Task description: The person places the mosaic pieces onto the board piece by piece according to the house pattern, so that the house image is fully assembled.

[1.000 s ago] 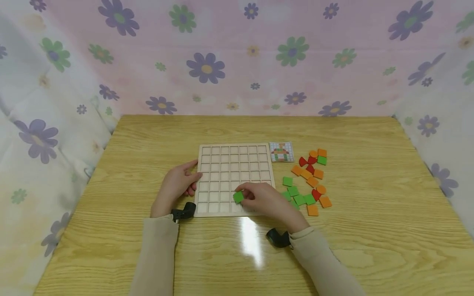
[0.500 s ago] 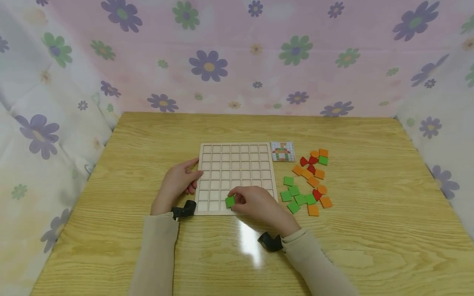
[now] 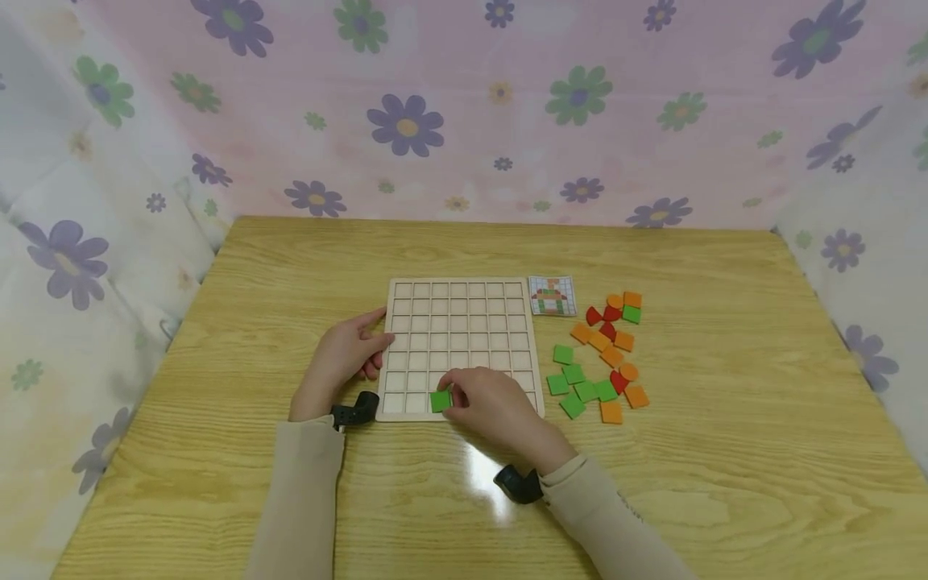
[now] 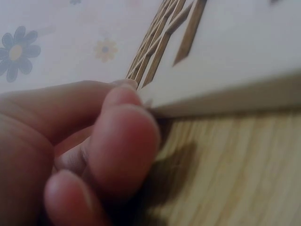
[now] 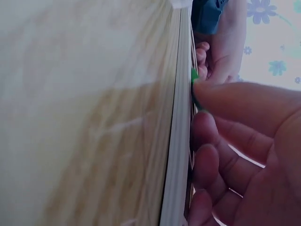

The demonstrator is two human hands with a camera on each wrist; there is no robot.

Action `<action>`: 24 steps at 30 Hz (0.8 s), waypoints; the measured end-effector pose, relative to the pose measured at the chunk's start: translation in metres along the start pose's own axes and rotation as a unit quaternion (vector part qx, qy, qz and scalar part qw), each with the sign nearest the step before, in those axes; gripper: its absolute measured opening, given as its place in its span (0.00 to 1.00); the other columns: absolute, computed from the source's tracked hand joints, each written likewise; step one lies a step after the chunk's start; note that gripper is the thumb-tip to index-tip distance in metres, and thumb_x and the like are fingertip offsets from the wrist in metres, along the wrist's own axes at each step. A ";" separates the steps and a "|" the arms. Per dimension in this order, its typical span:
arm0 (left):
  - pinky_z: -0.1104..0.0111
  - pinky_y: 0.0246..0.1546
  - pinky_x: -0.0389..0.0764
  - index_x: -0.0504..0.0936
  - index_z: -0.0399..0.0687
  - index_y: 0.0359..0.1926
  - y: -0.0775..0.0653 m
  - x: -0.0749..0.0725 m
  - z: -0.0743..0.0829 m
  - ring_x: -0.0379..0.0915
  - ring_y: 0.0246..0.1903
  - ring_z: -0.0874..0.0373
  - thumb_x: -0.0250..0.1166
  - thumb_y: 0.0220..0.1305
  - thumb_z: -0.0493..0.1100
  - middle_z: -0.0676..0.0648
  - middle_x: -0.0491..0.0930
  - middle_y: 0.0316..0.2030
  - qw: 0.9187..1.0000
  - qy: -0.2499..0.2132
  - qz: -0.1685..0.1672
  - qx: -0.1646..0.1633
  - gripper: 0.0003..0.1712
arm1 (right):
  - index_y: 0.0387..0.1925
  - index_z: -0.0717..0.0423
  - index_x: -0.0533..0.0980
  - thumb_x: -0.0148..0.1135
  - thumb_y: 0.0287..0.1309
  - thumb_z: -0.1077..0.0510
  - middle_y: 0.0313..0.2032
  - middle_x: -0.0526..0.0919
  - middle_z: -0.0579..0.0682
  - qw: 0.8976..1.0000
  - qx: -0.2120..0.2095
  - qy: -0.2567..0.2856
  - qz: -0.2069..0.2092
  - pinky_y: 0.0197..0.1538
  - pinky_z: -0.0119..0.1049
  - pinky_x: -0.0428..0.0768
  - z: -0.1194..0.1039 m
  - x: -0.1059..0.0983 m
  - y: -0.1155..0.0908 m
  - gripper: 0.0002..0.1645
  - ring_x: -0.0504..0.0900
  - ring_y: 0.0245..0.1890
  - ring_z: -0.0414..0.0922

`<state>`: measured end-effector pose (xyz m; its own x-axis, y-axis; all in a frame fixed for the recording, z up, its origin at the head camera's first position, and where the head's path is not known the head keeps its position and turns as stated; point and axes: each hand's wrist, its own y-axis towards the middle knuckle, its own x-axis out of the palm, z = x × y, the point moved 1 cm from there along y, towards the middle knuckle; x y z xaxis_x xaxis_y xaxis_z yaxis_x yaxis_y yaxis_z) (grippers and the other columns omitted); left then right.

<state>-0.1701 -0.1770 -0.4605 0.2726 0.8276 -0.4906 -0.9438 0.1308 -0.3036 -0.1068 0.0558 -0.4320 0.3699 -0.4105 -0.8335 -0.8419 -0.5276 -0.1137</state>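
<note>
In the head view, a pale wooden grid board (image 3: 460,351) lies on the table. At its left rim, my left hand (image 3: 339,354) holds the edge between thumb and forefinger, the other fingers curled below. My right hand (image 3: 493,403) pinches a green square tile (image 3: 440,401) over the front row, at the third cell from the left. From the right wrist view, the tile (image 5: 195,77) shows as a thin green sliver by the thumb tip, close over the board's side (image 5: 176,127). My right hand hides part of the board's front right cells.
Right of the board lie loose green tiles (image 3: 573,374), orange tiles (image 3: 611,357) and red rounded pieces (image 3: 594,316). A small pattern card (image 3: 553,296) sits at its back right corner. Flowered cloth (image 3: 464,105) hangs behind the table (image 3: 732,346).
My right hand has moved left and slightly toward the board's front edge, carrying the green tile to the third front-row cell. My left hand stays at the left rim.
</note>
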 end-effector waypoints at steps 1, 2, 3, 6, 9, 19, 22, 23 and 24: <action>0.64 0.15 0.75 0.60 0.66 0.64 -0.001 0.000 0.000 0.74 0.14 0.53 0.60 0.57 0.56 0.44 0.77 0.17 1.000 0.000 0.000 0.001 0.33 | 0.40 0.45 0.76 0.62 0.48 0.52 0.17 0.69 0.35 1.000 0.001 -0.004 0.002 0.23 0.28 0.66 0.000 0.001 0.000 0.14 0.66 0.18 0.33; 0.64 0.15 0.75 0.61 0.67 0.63 -0.001 0.000 0.000 0.74 0.14 0.52 0.60 0.57 0.56 0.44 0.77 0.17 1.000 -0.002 0.001 0.000 0.33 | 0.40 0.45 0.76 0.63 0.48 0.52 0.16 0.69 0.35 1.000 0.002 -0.007 0.004 0.23 0.28 0.66 -0.001 0.002 0.000 0.14 0.66 0.18 0.33; 0.64 0.15 0.75 0.61 0.67 0.63 -0.001 0.000 0.001 0.74 0.14 0.52 0.60 0.57 0.56 0.44 0.77 0.17 1.000 -0.002 0.001 0.001 0.33 | 0.40 0.45 0.77 0.63 0.48 0.52 0.16 0.69 0.35 1.000 0.004 -0.010 0.006 0.22 0.28 0.65 -0.001 0.002 0.000 0.14 0.66 0.18 0.34; 0.64 0.15 0.75 0.61 0.68 0.63 -0.002 -0.001 0.001 0.74 0.14 0.52 0.60 0.57 0.56 0.44 0.76 0.17 1.000 -0.004 -0.001 -0.001 0.33 | 0.39 0.45 0.77 0.64 0.48 0.51 0.16 0.68 0.35 1.000 0.004 -0.016 0.014 0.22 0.28 0.65 -0.001 0.004 0.000 0.14 0.66 0.18 0.33; 0.64 0.16 0.75 0.60 0.67 0.63 -0.001 -0.002 0.000 0.74 0.14 0.52 0.60 0.57 0.56 0.43 0.76 0.17 1.000 -0.008 -0.004 0.001 0.33 | 0.39 0.45 0.77 0.65 0.47 0.50 0.16 0.68 0.35 0.999 0.000 -0.022 0.024 0.23 0.28 0.66 -0.003 0.004 0.001 0.14 0.66 0.18 0.34; 0.64 0.16 0.75 0.60 0.67 0.63 0.001 -0.002 -0.001 0.74 0.14 0.52 0.60 0.57 0.56 0.42 0.76 0.18 1.000 -0.025 -0.012 -0.001 0.33 | 0.37 0.45 0.78 0.67 0.45 0.48 0.16 0.68 0.35 0.999 -0.010 -0.021 0.041 0.24 0.29 0.65 -0.003 0.006 0.000 0.15 0.66 0.18 0.34; 0.64 0.16 0.75 0.60 0.67 0.64 0.000 -0.002 -0.001 0.74 0.15 0.52 0.60 0.57 0.55 0.42 0.77 0.19 0.999 -0.032 -0.016 -0.006 0.33 | 0.37 0.45 0.78 0.67 0.45 0.48 0.16 0.68 0.35 0.999 -0.012 -0.021 0.039 0.24 0.29 0.65 -0.004 0.005 0.000 0.15 0.66 0.19 0.34; 0.64 0.15 0.75 0.60 0.67 0.63 0.000 -0.002 -0.001 0.74 0.15 0.51 0.60 0.57 0.55 0.42 0.77 0.19 0.999 -0.033 -0.017 -0.006 0.33 | 0.37 0.45 0.78 0.67 0.45 0.48 0.16 0.68 0.35 0.999 -0.011 -0.022 0.039 0.24 0.29 0.65 -0.004 0.005 0.000 0.15 0.66 0.19 0.34; 0.64 0.15 0.75 0.60 0.67 0.64 0.001 -0.002 -0.001 0.74 0.15 0.51 0.60 0.57 0.55 0.42 0.77 0.19 0.999 -0.033 -0.017 -0.005 0.33 | 0.37 0.44 0.78 0.67 0.45 0.48 0.16 0.68 0.35 0.999 -0.011 -0.022 0.039 0.24 0.29 0.65 -0.004 0.005 0.000 0.14 0.66 0.19 0.34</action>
<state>-0.1711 -0.1792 -0.4603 0.2915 0.8570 -0.4249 -0.9322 0.1548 -0.3273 -0.1036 0.0505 -0.4343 0.2855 -0.4175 -0.8627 -0.8583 -0.5119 -0.0363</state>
